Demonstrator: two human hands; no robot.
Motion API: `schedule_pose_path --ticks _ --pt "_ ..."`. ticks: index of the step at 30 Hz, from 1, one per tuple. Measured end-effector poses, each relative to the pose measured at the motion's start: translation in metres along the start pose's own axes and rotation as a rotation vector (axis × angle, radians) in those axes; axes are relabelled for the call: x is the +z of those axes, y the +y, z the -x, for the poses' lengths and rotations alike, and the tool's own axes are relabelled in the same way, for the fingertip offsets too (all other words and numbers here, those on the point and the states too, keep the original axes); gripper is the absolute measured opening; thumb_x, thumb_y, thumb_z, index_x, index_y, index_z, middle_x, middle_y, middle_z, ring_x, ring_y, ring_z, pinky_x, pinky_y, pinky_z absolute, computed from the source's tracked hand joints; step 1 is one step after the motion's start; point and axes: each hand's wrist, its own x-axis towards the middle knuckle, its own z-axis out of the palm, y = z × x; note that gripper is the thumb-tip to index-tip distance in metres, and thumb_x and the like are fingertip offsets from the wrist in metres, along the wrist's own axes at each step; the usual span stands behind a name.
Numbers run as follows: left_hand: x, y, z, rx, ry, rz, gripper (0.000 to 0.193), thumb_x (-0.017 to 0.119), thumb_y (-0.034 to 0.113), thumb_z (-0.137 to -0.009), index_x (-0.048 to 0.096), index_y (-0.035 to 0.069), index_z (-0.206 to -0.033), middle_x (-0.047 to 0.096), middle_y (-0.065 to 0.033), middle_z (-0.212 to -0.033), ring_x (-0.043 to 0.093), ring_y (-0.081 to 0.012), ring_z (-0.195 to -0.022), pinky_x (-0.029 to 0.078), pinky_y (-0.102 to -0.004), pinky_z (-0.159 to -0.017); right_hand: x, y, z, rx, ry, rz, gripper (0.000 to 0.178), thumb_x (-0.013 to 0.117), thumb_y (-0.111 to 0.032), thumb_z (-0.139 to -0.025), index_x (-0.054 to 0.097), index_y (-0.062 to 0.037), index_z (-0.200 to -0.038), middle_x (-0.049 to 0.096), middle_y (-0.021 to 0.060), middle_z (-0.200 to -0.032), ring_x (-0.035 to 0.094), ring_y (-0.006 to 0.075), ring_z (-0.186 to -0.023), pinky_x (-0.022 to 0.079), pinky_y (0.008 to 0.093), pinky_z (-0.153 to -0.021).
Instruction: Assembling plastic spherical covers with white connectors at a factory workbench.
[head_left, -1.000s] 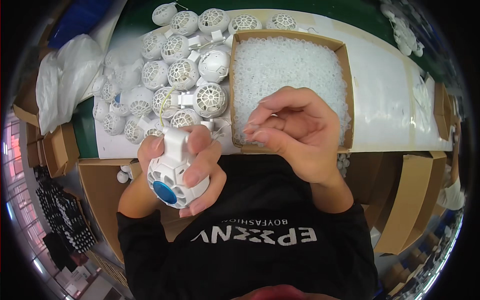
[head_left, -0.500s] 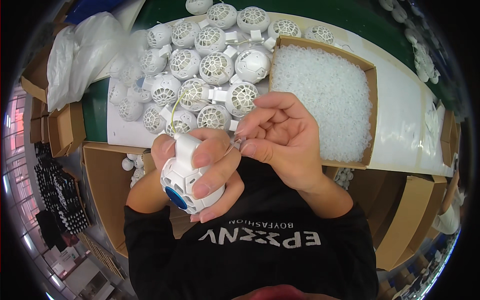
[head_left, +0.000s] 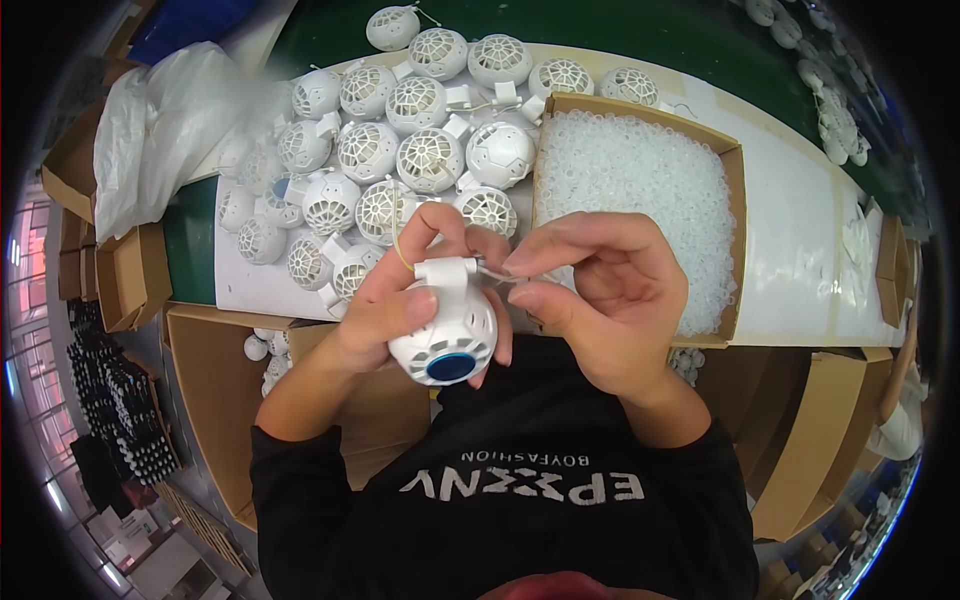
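Note:
My left hand (head_left: pixel 385 310) is wrapped round a white, ball-shaped plastic housing (head_left: pixel 450 325) with slotted openings. A round blue disc (head_left: pixel 450 367) on its lower side faces toward me. The housing's square neck (head_left: pixel 447 274) points up and away, and a thin yellow-green wire (head_left: pixel 397 238) curves up from it. Just right of the neck, my right hand (head_left: pixel 620 290) pinches a thin pale strand (head_left: pixel 496 273) between thumb and forefinger. The other fingers of that hand are curled, and what lies right at its fingertips is too small to make out.
Several similar white housings (head_left: pixel 430 160) stand in rows on the white table surface beyond my hands. A cardboard box (head_left: pixel 742 200) of small clear plastic rings (head_left: pixel 640 170) sits to their right. Open cartons (head_left: pixel 205 380) flank me below the table edge; a plastic bag (head_left: pixel 160 130) lies far left.
My left hand has moved right and turned the housing, so its blue disc now faces me and its neck sits near my right fingertips. My right hand has shifted slightly right and nearer.

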Motion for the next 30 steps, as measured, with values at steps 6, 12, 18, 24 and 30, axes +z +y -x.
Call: schedule_pose_path --ticks 6,12,18,24,30 --pt "-0.009 -0.012 0.004 0.12 0.026 -0.3 0.035 0.061 0.026 -0.096 0.038 0.009 -0.116 0.046 -0.0174 -0.111 0.064 -0.0359 -0.097 0.061 -0.0403 -0.06 0.008 -0.006 -0.002 0.082 0.01 0.023 0.045 0.07 0.016 -0.082 0.048 0.0062 -0.121 0.069 0.0222 -0.098 0.068 0.0229 -0.089 0.058 0.0324 -0.078" --pt "-0.006 -0.016 0.006 0.065 -0.082 -0.161 0.036 0.06 0.029 -0.096 0.036 0.01 -0.114 0.046 -0.0175 -0.109 0.064 -0.0362 -0.099 0.062 -0.0398 -0.059 0.006 -0.015 -0.001 0.199 -0.057 -0.083 0.045 0.07 0.016 -0.081 0.049 0.0079 -0.12 0.07 0.0231 -0.094 0.07 0.0231 -0.083 0.059 0.0308 -0.074" --pt "-0.004 -0.019 0.007 -0.057 -0.132 0.039 0.036 0.059 0.035 -0.097 0.036 0.013 -0.114 0.048 -0.0194 -0.109 0.064 -0.0377 -0.091 0.059 -0.0401 -0.049 -0.001 -0.013 -0.007 -0.045 -0.144 0.197 0.041 0.073 0.016 -0.077 0.056 0.0089 -0.115 0.071 0.0213 -0.09 0.071 0.0246 -0.081 0.06 0.0309 -0.071" --pt "-0.005 -0.038 0.01 -0.23 -0.116 0.59 0.033 0.055 0.037 -0.099 0.036 0.015 -0.116 0.049 -0.0204 -0.109 0.065 -0.0407 -0.088 0.057 -0.0426 -0.044 0.002 -0.021 -0.015 -0.358 -0.263 0.493 0.046 0.075 0.015 -0.072 0.062 0.0053 -0.115 0.072 0.0197 -0.087 0.071 0.0251 -0.077 0.059 0.0319 -0.07" --pt "-0.018 -0.034 0.002 -0.129 -0.062 0.203 0.031 0.053 0.034 -0.101 0.038 0.015 -0.121 0.05 -0.0184 -0.117 0.065 -0.0398 -0.095 0.059 -0.0465 -0.053 -0.001 -0.03 -0.022 -0.169 -0.251 0.72 0.053 0.075 0.012 -0.07 0.064 0.0006 -0.122 0.073 0.0154 -0.092 0.071 0.0242 -0.079 0.057 0.0307 -0.071"
